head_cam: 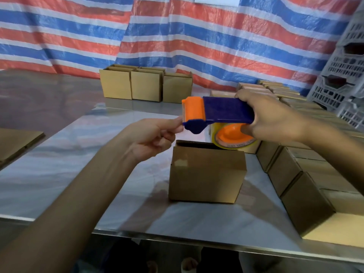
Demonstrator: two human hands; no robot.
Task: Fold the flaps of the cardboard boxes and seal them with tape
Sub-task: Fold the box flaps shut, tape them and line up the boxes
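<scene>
Grey table [69, 164], striped tarpaulin wall [197, 36], cardboard boxes [206, 174], tape dispenser [226, 111]

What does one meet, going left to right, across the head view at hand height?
In order: flat cardboard → left hand → dispenser → right hand → crates.

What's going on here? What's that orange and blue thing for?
A person is packing boxes. Their right hand grips a blue and orange tape dispenser, holding it in the air just above a small cardboard box that sits on the shiny table. Their left hand pinches the dispenser's orange front edge, probably to get at the tape end. More boxes are lined up along the right side.
</scene>
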